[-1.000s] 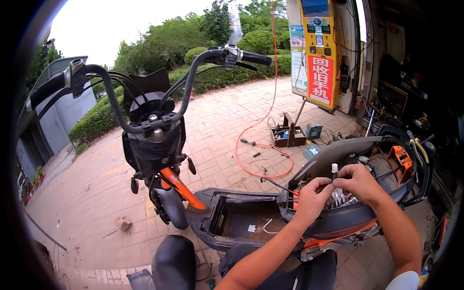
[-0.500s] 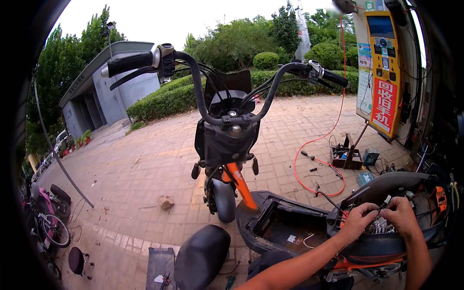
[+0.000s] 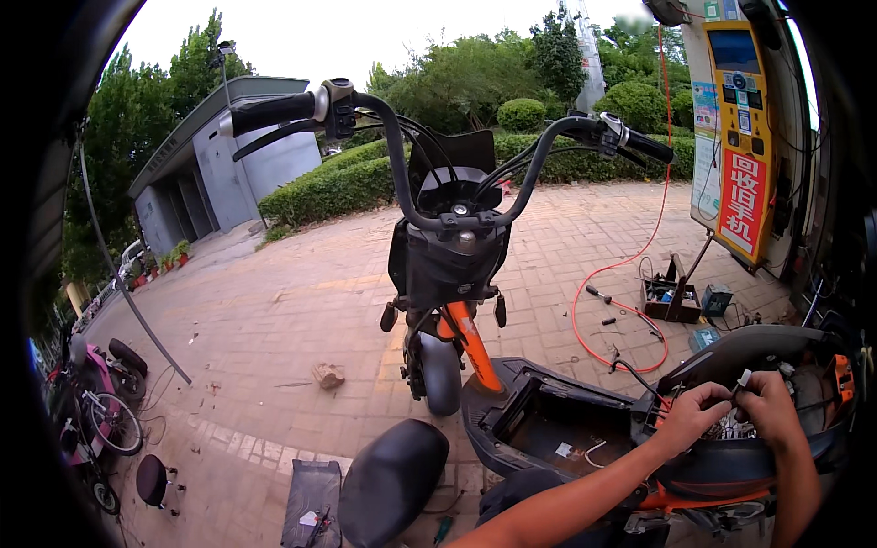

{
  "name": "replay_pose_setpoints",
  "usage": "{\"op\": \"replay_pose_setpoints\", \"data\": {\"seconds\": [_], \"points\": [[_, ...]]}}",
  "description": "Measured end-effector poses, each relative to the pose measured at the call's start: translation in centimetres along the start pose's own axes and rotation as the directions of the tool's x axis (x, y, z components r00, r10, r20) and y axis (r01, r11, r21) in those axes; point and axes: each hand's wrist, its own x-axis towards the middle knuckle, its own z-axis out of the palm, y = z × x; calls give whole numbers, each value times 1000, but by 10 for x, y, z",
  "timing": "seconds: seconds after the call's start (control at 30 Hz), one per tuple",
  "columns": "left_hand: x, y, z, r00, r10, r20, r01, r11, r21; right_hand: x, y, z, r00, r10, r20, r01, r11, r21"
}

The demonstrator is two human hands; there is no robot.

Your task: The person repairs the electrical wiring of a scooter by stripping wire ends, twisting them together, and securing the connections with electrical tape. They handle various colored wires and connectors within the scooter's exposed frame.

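An electric scooter with its seat section open stands before me, and both my hands work over its wiring bay point(image 3: 731, 427). My left hand point(image 3: 696, 416) is closed in a pinch; what its fingertips hold is too small to make out. Close beside it, my right hand point(image 3: 769, 408) pinches a small white connector point(image 3: 744, 378) that sticks up above the fingertips. Pale wires and connectors show partly beneath and between the hands. The scooter's black floorboard tray point(image 3: 539, 438) lies open to the left, holding a white scrap and a pale wire.
Handlebars point(image 3: 457, 219) rise ahead. A removed black seat point(image 3: 393, 479) lies beside a dark panel point(image 3: 312, 502). Beyond the scooter are a red hose point(image 3: 585, 333), a toolbox point(image 3: 670, 300) and a yellow kiosk point(image 3: 738, 119). At left are a stool point(image 3: 152, 480) and parked bikes point(image 3: 108, 411).
The whole scene has shifted slightly right in view as my head turned a little left. My hands remain close together over the wiring, and the white connector shows more clearly above the right fingertips.
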Motion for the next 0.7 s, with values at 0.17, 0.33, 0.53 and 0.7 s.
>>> {"op": "replay_pose_setpoints", "data": {"seconds": [0.17,0.33,0.53,0.7], "points": [[2,1,2,1000,-10,7,10,999,31,-1,4,-3,999,-15,-40,15,1000,7],[-7,3,-1,999,12,-36,-9,998,67,-4,2,2,996,-17,-83,19,1000,22],[-7,7,7,1000,10,11,-11,994,110,-12,12,-1,982,-86,-170,81,996,-34],[-4,9,-5,992,-107,-72,106,994,-18,2,-1,3,999,-28,22,25,994,107]]}}
